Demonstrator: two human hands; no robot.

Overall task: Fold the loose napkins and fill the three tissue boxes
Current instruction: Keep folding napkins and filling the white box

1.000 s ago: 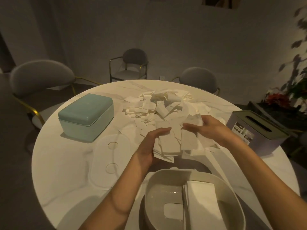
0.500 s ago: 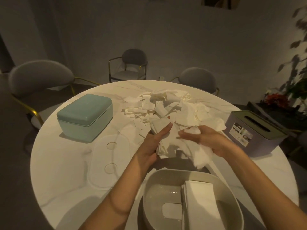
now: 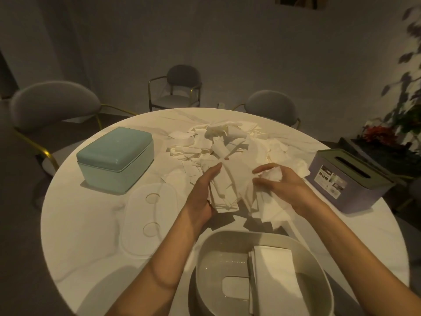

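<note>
Head view: left hand grips folded stack, long axis toward far table edge; right hand pinches loose napkin alongside. Open box at near edge, nearest left hand.

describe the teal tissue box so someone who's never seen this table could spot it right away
On the round white table, look to the far left, left of the napkin pile. The teal box sits there with its rounded lid shut. It is the only blue-green box, and unlike the purple box its lid shows no slot.
</note>
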